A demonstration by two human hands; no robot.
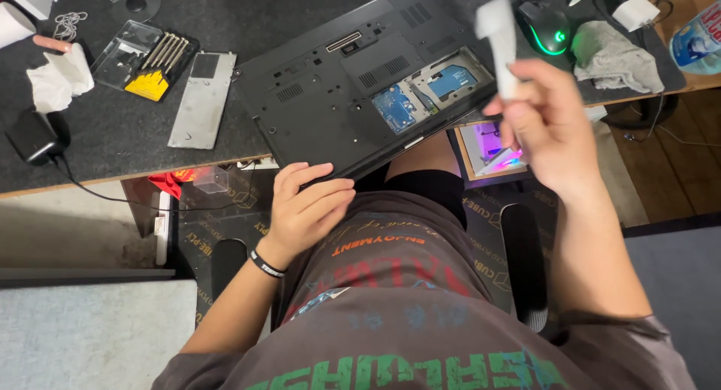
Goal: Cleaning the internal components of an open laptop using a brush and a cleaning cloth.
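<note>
A black laptop point(338, 89) lies upside down on the dark desk mat point(113, 134), overhanging the front edge. One bay at its near right corner is uncovered, showing blue circuit boards point(420, 97). My left hand point(304, 206) rests on my lap just below the laptop's front edge, fingers loosely curled, holding nothing. My right hand point(544, 123) is raised above the laptop's right corner, gripping a folded white wipe or tissue point(499, 40) that sticks up from the fingers.
A grey metal cover plate point(201, 98) and an open screwdriver set case point(146, 59) lie left of the laptop. Crumpled white tissue point(56, 78), a black power adapter point(31, 137), a lit mouse point(547, 25), a grey cloth point(616, 55) and a bottle point(698, 37) sit around.
</note>
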